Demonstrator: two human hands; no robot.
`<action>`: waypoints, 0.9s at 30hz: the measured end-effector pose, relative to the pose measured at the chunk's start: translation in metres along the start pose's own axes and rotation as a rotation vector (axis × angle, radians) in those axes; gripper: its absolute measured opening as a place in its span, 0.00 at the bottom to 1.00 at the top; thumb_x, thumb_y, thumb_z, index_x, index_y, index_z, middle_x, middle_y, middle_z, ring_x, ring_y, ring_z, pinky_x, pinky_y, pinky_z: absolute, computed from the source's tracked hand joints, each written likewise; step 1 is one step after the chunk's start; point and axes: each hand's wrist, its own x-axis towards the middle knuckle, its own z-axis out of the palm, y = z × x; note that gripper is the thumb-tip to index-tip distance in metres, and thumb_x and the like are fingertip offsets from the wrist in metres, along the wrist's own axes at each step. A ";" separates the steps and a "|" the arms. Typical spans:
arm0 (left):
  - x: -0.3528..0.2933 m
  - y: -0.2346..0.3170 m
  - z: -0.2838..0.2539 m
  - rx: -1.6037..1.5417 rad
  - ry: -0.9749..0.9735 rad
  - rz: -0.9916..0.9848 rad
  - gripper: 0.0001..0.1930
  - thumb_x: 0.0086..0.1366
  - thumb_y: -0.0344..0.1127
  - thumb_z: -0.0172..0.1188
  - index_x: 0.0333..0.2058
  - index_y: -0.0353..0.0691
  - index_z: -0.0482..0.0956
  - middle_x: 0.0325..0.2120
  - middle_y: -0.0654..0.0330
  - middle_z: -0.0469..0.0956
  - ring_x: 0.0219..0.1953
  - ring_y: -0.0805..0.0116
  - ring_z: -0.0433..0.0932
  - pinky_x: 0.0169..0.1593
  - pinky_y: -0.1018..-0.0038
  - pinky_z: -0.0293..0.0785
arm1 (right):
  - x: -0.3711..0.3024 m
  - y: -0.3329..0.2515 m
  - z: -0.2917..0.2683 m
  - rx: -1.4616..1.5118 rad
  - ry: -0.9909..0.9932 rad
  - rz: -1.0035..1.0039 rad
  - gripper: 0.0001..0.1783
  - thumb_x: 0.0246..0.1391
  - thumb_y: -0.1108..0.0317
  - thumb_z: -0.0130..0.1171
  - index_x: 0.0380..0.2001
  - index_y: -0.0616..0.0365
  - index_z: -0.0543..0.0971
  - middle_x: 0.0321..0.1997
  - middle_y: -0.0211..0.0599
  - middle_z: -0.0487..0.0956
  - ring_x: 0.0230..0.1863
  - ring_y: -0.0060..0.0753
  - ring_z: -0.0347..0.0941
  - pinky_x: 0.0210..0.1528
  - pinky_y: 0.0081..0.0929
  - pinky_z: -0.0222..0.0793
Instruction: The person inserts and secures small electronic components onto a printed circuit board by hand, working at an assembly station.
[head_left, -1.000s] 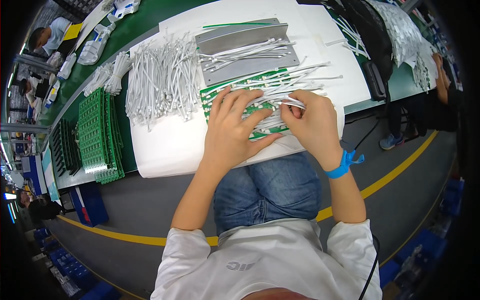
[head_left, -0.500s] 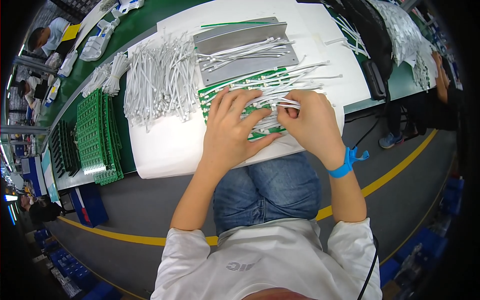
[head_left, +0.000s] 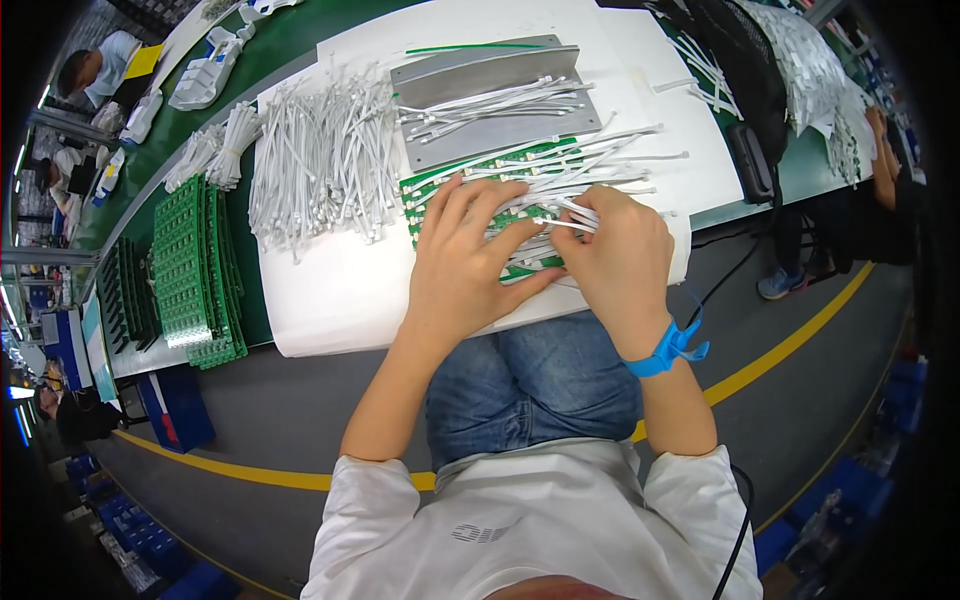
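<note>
A green circuit board panel (head_left: pixel 413 205) lies on the white sheet in front of me, with many thin white cables (head_left: pixel 610 165) across it, their loose ends pointing right. My left hand (head_left: pixel 460 245) rests on the board's left part, fingers spread and thumb along the near edge. At the board's right side, my right hand (head_left: pixel 622 245) has its thumb and fingers pinched on a white cable (head_left: pixel 552 222), whose end points at my left index finger. Its fingers partly hide the cables beneath. A blue wrist strap (head_left: pixel 668 352) circles my right wrist.
Beyond the board stands a grey metal bracket (head_left: pixel 440 85) bearing loose cables. To its left lies a big pile of white cables (head_left: pixel 320 170). Green panels (head_left: pixel 185 260) stand stacked further left. A black bag (head_left: pixel 745 70) is at the right; people sit farther away.
My right wrist has swung down and left, and the hand has turned, with the pinched cable now showing between its fingers and my left hand. My left hand has barely moved.
</note>
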 end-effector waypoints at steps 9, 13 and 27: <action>0.004 0.006 -0.001 0.018 0.015 -0.020 0.26 0.45 0.46 0.85 0.43 0.46 0.88 0.56 0.59 0.81 0.59 0.52 0.78 0.67 0.48 0.70 | 0.002 0.019 0.000 0.185 -0.068 -0.028 0.09 0.51 0.67 0.72 0.34 0.60 0.88 0.28 0.43 0.87 0.29 0.46 0.86 0.32 0.40 0.79; 0.001 0.002 0.000 0.024 -0.009 -0.005 0.27 0.51 0.51 0.82 0.46 0.45 0.88 0.57 0.59 0.79 0.61 0.52 0.75 0.71 0.46 0.64 | 0.004 0.018 0.000 0.237 -0.074 0.021 0.10 0.52 0.67 0.70 0.35 0.62 0.89 0.25 0.45 0.86 0.26 0.44 0.85 0.31 0.38 0.79; -0.001 0.002 0.000 0.079 -0.024 0.012 0.25 0.53 0.52 0.80 0.46 0.45 0.90 0.58 0.60 0.80 0.61 0.53 0.75 0.72 0.45 0.65 | 0.010 0.021 0.006 0.391 -0.177 0.132 0.11 0.57 0.66 0.68 0.31 0.66 0.85 0.19 0.42 0.80 0.20 0.40 0.77 0.26 0.37 0.70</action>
